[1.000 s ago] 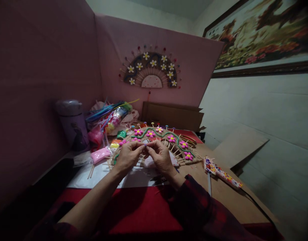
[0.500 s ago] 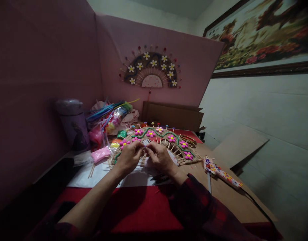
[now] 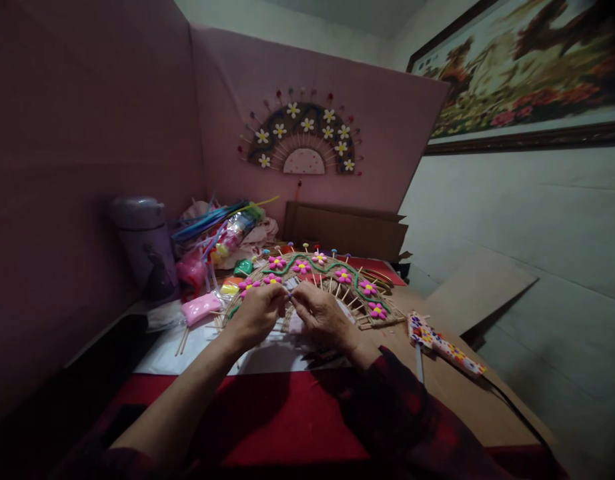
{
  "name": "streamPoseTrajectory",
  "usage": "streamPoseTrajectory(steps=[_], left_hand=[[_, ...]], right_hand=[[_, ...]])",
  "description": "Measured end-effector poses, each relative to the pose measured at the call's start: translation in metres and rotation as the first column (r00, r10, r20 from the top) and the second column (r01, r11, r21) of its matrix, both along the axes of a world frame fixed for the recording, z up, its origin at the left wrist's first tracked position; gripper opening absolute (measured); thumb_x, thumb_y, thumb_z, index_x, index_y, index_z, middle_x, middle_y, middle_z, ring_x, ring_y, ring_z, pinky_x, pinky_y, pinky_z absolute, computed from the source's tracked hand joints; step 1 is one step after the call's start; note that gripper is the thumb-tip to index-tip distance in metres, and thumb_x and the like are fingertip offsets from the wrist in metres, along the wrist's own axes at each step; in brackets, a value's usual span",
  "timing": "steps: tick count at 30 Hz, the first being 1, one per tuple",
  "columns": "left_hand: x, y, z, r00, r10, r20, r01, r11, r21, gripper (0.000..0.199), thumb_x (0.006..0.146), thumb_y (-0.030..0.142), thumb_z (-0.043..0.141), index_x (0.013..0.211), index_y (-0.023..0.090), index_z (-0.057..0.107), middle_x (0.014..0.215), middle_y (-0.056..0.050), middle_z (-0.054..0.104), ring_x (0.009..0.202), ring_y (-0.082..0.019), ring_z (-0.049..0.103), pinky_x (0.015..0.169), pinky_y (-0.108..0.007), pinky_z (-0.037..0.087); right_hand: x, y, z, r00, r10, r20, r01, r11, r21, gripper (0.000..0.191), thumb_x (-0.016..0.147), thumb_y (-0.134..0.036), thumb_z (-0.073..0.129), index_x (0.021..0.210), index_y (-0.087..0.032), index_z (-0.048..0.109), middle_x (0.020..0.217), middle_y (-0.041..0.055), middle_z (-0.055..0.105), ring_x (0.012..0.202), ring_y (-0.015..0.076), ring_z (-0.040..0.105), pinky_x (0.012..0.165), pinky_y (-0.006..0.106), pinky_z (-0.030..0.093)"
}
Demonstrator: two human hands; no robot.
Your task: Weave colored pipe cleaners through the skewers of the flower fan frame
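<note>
My left hand (image 3: pixel 257 312) and my right hand (image 3: pixel 323 313) meet fingertip to fingertip over the table. Both are closed in a pinch around a small purple piece (image 3: pixel 289 295), perhaps modelling clay; the fingers mostly hide it. Just behind them lies a half-round fan (image 3: pixel 332 270) of twine and thin sticks, with pink clay flowers, a green wavy line and coloured balls on the stick ends along its outer edge. My hands cover part of its lower middle.
To the left are a pink clay packet (image 3: pixel 201 308), a purple tumbler (image 3: pixel 150 257) and bagged craft supplies (image 3: pixel 232 233). A flower-patterned glue gun (image 3: pixel 445 347) with a cord lies at right. A similar fan (image 3: pixel 305 127) hangs on the pink board behind; cardboard (image 3: pixel 345 230) stands below it.
The fingers of both hands have shifted slightly around the small purple piece, with the right fingers stretched a little more. The fan and the surrounding items stay in place.
</note>
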State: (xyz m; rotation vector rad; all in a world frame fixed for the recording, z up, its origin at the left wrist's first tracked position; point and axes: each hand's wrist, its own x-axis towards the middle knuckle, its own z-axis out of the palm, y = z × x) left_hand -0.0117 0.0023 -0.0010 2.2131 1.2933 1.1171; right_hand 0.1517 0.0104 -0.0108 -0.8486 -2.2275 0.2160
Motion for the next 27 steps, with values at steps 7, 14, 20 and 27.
streamPoseTrajectory(steps=[7, 14, 20, 27], left_hand=[[0.001, -0.005, 0.002, 0.996, 0.006, -0.092, -0.002, 0.999, 0.039, 0.021, 0.080, 0.020, 0.043, 0.062, 0.019, 0.054, 0.054, 0.002, 0.051, 0.051, -0.012, 0.043, 0.051, -0.024, 0.026], [0.001, -0.009, 0.001, 0.990, 0.042, -0.133, -0.032, 0.997, 0.076, 0.024, 0.080, 0.018, 0.042, 0.058, 0.020, 0.051, 0.050, 0.002, 0.049, 0.049, -0.012, 0.043, 0.052, -0.025, 0.026], [0.002, -0.011, -0.001, 0.997, 0.021, -0.081, -0.009, 0.989, 0.145, 0.024, 0.079, 0.014, 0.042, 0.056, 0.018, 0.048, 0.049, 0.003, 0.047, 0.047, -0.010, 0.042, 0.051, -0.024, 0.026], [-0.008, -0.010, -0.001, 0.987, -0.159, -0.029, 0.160, 0.987, 0.031, 0.019, 0.080, 0.017, 0.042, 0.065, 0.015, 0.053, 0.051, 0.004, 0.049, 0.047, -0.007, 0.040, 0.047, -0.020, 0.029]], right_hand=[[0.000, 0.002, -0.001, 1.000, -0.005, -0.005, 0.005, 0.997, -0.074, 0.017, 0.088, -0.024, 0.039, 0.075, -0.020, 0.048, 0.069, -0.0004, 0.048, 0.063, 0.0135, 0.045, 0.059, 0.025, 0.032], [-0.004, -0.002, -0.002, 1.000, 0.013, -0.027, -0.016, 0.990, -0.141, 0.016, 0.087, -0.023, 0.039, 0.071, -0.021, 0.042, 0.063, -0.0033, 0.043, 0.058, 0.0125, 0.043, 0.057, 0.024, 0.030], [-0.010, -0.006, -0.009, 0.996, 0.004, -0.084, -0.018, 0.986, -0.169, 0.014, 0.085, -0.018, 0.035, 0.072, -0.022, 0.036, 0.060, -0.0049, 0.033, 0.054, 0.0119, 0.037, 0.055, 0.024, 0.028], [-0.009, -0.007, -0.010, 0.997, 0.016, -0.075, -0.030, 0.982, -0.186, 0.012, 0.085, -0.018, 0.034, 0.073, -0.022, 0.035, 0.060, -0.0048, 0.036, 0.054, 0.0118, 0.038, 0.054, 0.024, 0.028]])
